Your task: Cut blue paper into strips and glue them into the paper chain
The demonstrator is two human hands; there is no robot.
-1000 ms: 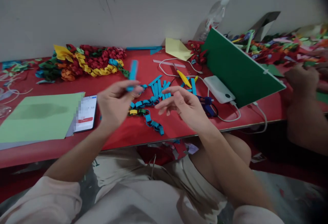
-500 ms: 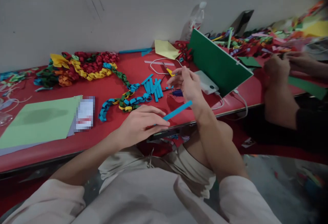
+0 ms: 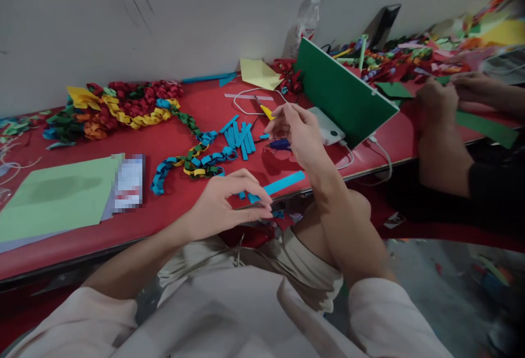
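Observation:
My left hand [image 3: 229, 205] hovers at the table's front edge, its thumb and fingers apart and nothing between them. Just beyond its fingertips, a blue paper strip [image 3: 285, 183] lies slanted along the edge. My right hand [image 3: 297, 128] is raised over the table with bent, loosely spread fingers and nothing visible in them. Near its fingertips is a yellow tool with a dark pointed tip [image 3: 267, 112], partly hidden by the hand. A dark blue object [image 3: 279, 144] lies below that hand. To the left are a pile of blue strips [image 3: 240, 135] and a coloured paper chain [image 3: 197, 156].
A green board [image 3: 344, 95] leans by a white device [image 3: 328, 128] with cables. Bundled paper chains [image 3: 131, 101] and green sheets [image 3: 61, 188] lie left. A bottle [image 3: 309, 16] stands at the wall. At right, another person's hands [image 3: 438, 98] work with green paper.
My left hand has let go of the blue strip, which now lies at the table edge; its fingers have spread. My right hand stays near the yellow tool. The view has shifted slightly.

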